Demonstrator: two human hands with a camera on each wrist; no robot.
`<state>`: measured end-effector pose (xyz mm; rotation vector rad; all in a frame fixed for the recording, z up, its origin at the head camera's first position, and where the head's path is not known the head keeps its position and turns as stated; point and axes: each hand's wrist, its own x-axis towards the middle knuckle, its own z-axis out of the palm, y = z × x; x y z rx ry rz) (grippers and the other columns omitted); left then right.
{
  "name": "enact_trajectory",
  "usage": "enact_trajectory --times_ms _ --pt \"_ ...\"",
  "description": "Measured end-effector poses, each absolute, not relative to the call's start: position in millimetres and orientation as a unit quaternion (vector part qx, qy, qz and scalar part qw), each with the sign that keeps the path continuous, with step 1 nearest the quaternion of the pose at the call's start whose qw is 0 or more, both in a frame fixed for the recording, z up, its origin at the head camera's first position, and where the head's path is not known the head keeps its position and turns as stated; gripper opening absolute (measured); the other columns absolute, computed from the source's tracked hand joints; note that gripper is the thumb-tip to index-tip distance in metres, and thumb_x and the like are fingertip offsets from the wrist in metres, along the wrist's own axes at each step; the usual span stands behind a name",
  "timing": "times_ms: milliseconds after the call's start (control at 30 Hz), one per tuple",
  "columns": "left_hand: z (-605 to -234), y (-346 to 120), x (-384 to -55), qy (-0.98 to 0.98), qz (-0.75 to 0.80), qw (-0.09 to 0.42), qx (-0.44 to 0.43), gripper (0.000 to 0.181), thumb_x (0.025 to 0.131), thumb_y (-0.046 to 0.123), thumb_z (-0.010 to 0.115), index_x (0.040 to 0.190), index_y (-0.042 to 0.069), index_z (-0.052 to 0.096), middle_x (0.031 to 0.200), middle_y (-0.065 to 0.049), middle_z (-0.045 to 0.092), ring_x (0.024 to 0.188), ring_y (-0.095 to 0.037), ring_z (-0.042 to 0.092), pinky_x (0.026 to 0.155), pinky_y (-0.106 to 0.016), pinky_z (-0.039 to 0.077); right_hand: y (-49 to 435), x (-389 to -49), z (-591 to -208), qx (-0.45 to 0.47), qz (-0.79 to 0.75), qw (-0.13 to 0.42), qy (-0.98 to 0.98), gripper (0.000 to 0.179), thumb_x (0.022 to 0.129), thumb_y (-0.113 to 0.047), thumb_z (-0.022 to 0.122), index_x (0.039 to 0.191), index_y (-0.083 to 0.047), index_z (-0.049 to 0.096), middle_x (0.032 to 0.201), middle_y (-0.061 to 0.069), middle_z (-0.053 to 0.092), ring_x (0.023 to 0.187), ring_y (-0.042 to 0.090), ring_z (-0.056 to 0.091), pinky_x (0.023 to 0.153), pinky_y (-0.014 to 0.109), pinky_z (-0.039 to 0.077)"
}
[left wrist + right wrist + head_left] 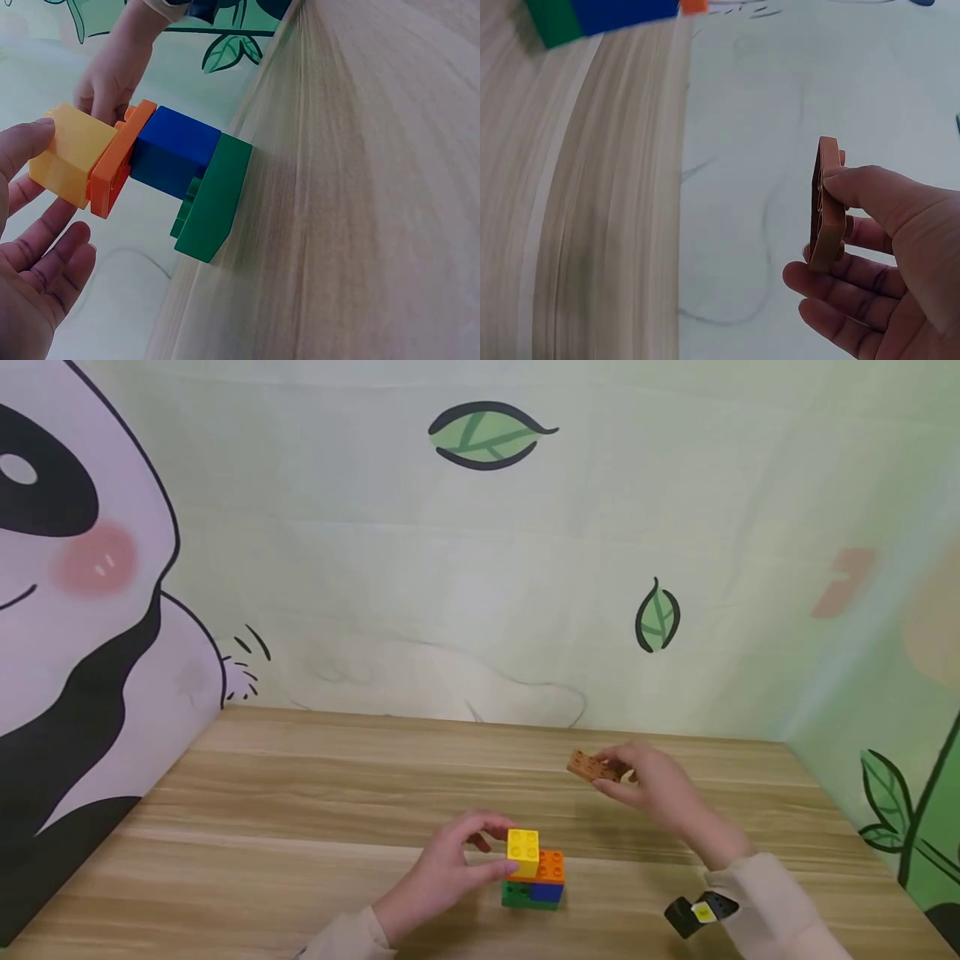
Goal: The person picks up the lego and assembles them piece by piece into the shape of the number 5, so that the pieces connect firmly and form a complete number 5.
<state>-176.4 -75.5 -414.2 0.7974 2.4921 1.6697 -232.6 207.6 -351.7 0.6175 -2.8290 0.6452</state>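
A small stack of toy building bricks stands on the table. At its bottom is a flat green brick (217,202), with a blue brick (176,146) over one end. A thin orange brick (552,865) lies across the blue one, and a yellow brick (522,850) tops it. My left hand (457,864) pinches the yellow brick between thumb and fingers. Behind and to the right of the stack, my right hand (660,789) holds a flat brown brick (826,210) by its edges, raised above the table, its studs facing up in the head view.
The wood-grain table (300,793) runs back to a pale printed backdrop (375,568) with a panda and leaves. A black strap device with a yellow mark (701,912) sits at the right wrist, close to the sleeve.
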Motion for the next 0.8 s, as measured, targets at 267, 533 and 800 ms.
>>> enact_trajectory --times_ms 267,533,800 --pt "-414.6 -75.1 -177.1 0.799 0.544 0.021 0.255 0.038 0.083 0.025 0.074 0.118 0.015 0.062 0.112 0.001 0.065 0.105 -0.027 0.06 0.086 -0.028 0.051 192.0 -206.1 -341.0 0.255 0.262 0.1 -0.926 0.028 0.084 -0.017 0.073 0.109 -0.006 0.068 0.098 0.004 0.066 0.082 0.01 0.058 0.068 0.024 0.053" --pt "-413.4 -75.4 -176.8 0.8 0.541 0.017 0.257 0.039 0.084 0.025 0.074 0.118 0.008 0.062 0.112 -0.003 0.066 0.104 -0.028 0.059 0.087 -0.029 0.051 176.9 -180.8 -339.3 0.269 0.279 0.099 -0.917 0.028 0.083 -0.02 0.075 0.11 -0.015 0.069 0.096 -0.004 0.064 0.08 0.005 0.055 0.07 0.02 0.053" --pt "-413.0 -75.3 -175.8 0.799 0.543 0.016 0.259 0.038 0.084 0.024 0.074 0.117 0.009 0.062 0.111 -0.003 0.066 0.104 -0.028 0.059 0.086 -0.028 0.052 167.8 -168.5 -345.0 0.3 0.287 0.111 -0.903 0.027 0.082 -0.02 0.076 0.108 -0.016 0.07 0.096 -0.005 0.064 0.082 0.005 0.056 0.068 0.018 0.053"
